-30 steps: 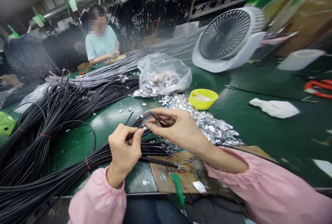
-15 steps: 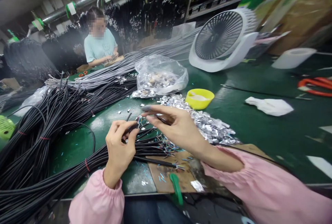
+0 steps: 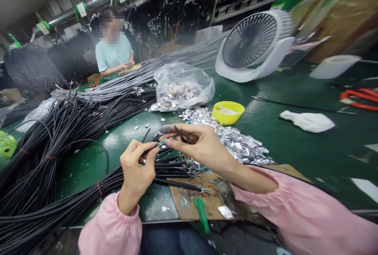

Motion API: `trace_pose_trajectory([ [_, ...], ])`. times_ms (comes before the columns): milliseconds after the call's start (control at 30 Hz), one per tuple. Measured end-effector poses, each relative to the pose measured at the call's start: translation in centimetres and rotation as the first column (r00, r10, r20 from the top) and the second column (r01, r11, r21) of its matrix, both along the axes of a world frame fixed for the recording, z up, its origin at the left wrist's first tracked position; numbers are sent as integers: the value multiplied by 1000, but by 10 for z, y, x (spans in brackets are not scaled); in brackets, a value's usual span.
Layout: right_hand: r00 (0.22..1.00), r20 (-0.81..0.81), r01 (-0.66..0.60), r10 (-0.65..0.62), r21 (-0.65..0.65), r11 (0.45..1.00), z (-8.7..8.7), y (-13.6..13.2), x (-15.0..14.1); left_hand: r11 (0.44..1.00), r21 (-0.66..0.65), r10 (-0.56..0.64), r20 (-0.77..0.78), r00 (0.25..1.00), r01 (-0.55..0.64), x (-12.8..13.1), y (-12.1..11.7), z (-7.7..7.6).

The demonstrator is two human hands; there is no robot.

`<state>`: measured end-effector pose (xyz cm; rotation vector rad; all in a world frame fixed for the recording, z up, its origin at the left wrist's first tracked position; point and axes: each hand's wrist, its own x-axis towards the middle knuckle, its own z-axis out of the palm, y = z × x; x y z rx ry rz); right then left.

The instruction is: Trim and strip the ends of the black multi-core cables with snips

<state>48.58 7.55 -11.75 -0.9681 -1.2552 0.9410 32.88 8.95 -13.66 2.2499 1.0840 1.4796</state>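
My left hand [image 3: 136, 168] pinches a black cable close to its stripped end, where thin coloured wires [image 3: 162, 142] stick out. The fingertips of my right hand [image 3: 206, 146] are closed at those wires. A dark pointed tool [image 3: 183, 134] lies within the right hand; its kind is partly hidden by the fingers. Below both hands runs a bundle of black cables [image 3: 118, 184], bound with a red tie [image 3: 99, 187]. The bundle's stripped ends [image 3: 191, 167] fan out under my right hand, showing blue, white and other coloured wires.
Silvery foil pieces [image 3: 242, 144] are heaped beyond my right hand, near a yellow bowl [image 3: 228, 113] and a clear plastic bag [image 3: 184, 85]. A white fan [image 3: 254, 46] stands behind. Black cables [image 3: 53, 148] cover the left. Across the table sits a person [image 3: 114, 56].
My right fingertips have come down and closed at the wires, and the dark tool in that hand shows more. My left hand has barely moved.
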Motion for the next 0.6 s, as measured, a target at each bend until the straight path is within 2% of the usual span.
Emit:
trace_pose_trajectory([
  [233, 1000, 6, -19, 19, -57, 998, 3, 0, -1, 998, 52, -30, -12, 999, 30, 0, -1, -1],
  [600, 999, -30, 31, -34, -105, 994, 4, -1, -4, 994, 100, 39, 0, 999, -38, 2, -3, -5],
])
